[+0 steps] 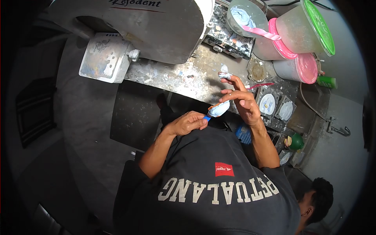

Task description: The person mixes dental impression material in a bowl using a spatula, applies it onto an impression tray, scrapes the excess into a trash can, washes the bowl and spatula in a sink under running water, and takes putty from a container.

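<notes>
Your left hand: pinching blue-handled tray by handle; pale-blue paste mound just beyond fingertips. Your right hand: fingers spread, grasping nothing, beside mound; contact unclear. Translucent round bowl: similar paste, pink spatula. Grey square moulds: whitish fill.

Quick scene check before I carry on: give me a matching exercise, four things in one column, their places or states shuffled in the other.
Things:
1. Left hand
2. Right hand
3. Pink utensil
4. Green lid

Places and states:
A. resting partly in a bowl with pale paste
B. smeared with paste at a fingertip
C. on a translucent tub
D. gripping a blue handle

Pairs: 1-D; 2-B; 3-A; 4-C
</notes>
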{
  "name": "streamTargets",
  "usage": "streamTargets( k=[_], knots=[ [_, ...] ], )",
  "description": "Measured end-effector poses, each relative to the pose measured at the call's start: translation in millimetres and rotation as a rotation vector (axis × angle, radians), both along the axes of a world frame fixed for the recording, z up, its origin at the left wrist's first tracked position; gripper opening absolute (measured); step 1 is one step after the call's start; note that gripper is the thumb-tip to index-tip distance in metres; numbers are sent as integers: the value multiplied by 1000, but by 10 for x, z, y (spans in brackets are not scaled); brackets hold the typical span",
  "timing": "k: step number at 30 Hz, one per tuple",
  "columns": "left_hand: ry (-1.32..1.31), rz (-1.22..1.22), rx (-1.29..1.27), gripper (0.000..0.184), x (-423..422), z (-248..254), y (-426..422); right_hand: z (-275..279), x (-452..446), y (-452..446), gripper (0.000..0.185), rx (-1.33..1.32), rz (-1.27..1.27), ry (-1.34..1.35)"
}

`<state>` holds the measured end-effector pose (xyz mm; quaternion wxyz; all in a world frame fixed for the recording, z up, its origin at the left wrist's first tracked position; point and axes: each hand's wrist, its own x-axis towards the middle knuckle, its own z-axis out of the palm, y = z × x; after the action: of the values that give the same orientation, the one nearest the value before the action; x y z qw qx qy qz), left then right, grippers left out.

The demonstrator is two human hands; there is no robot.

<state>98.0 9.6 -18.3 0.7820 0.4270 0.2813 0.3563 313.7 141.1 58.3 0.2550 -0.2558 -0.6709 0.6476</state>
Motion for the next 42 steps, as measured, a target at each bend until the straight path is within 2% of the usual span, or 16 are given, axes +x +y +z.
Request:
streamTargets(
  k=[2, 5, 6, 10, 13, 16, 19, 24, 28, 31, 34, 37, 38, 41, 42],
  knots=[
    [16, -5, 12, 42, 2, -27, -12, 23, -16, -16, 60, 80, -4, -24],
    [7, 13, 15, 42, 17, -19, -28, 69, -55, -17, 62, 346, -39, -93],
    [6, 26, 23, 41, 27, -35, -33, 106, -70, 6, 60, 511, -40, -144],
    [-12, 74, 49, 40, 46, -81, -52, 113, -70, 26, 59, 756, -124, -225],
    [131, 43, 69, 39, 6, -83, -16, 144, -52, -10, 66, 636, -196, -227],
    [141, 124, 8, 37, 113, -281, -61, 90, -37, -61, 67, 458, -272, -203],
    [61, 156, -92, 35, 212, -458, -104, 3, 0, -58, 60, 312, -215, -196],
    [60, 150, -61, 36, 246, -494, -97, -174, -30, -299, 60, -111, -213, -113],
    [57, 152, -48, 37, 232, -459, -56, -191, -26, -282, 62, 20, -122, -129],
    [75, 119, -56, 39, 189, -412, -23, -153, -7, -253, 63, 229, -94, -182],
    [77, 145, -49, 39, 194, -433, -28, 24, -67, -246, 56, 516, -101, -279],
    [102, 148, -42, 40, 185, -443, -33, 31, -60, -286, 55, 686, -187, -159],
    [97, 149, -61, 39, 193, -465, -38, 30, -56, -313, 51, 719, -232, -112],
    [88, 147, -137, 37, 193, -535, -68, -112, 54, -414, 45, 596, -335, -215],
    [92, 149, -173, 36, 189, -537, -71, -61, 37, -386, 34, 617, -367, -251]
  ],
)
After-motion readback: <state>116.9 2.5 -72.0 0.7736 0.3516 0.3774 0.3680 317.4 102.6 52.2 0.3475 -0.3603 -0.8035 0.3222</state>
